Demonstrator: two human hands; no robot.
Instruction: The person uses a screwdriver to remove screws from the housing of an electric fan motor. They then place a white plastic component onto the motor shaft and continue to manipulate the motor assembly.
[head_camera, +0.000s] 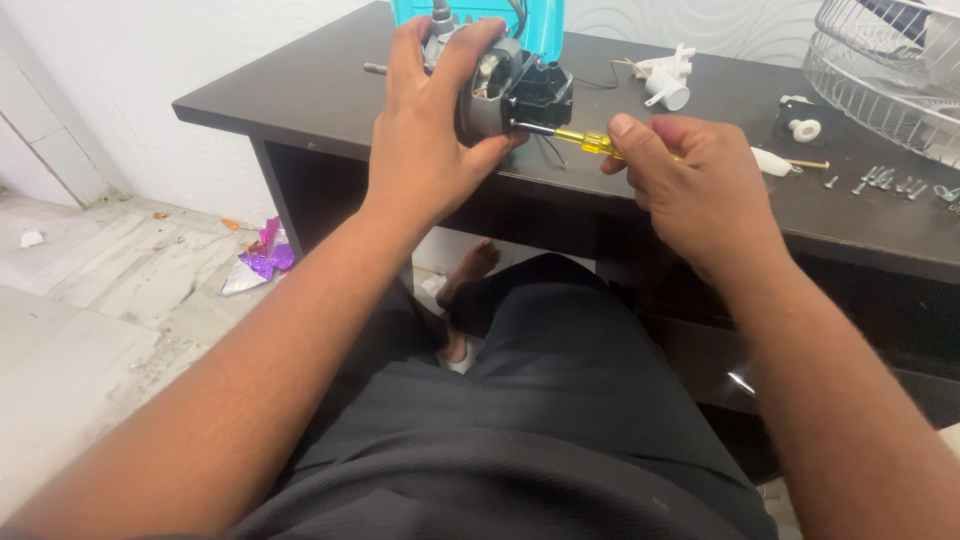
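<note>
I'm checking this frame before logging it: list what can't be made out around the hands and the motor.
- Head view: screwdriver handle, hidden in right hand.
- Its tip, hidden against the motor.
- Motor's near side, covered by left hand.
- Wire fan guard, cut by the right edge.
- Screws, too small.

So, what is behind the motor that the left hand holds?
Behind the motor stands a turquoise plastic part on the dark table. The motor and the left hand cover its lower part.

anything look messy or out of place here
Yes: a crumpled purple and silver foil wrapper lies on the pale tiled floor beside the dark wooden desk, with small scraps nearby. Loose silver screws lie scattered on the desk near the white wire fan guard.
</note>
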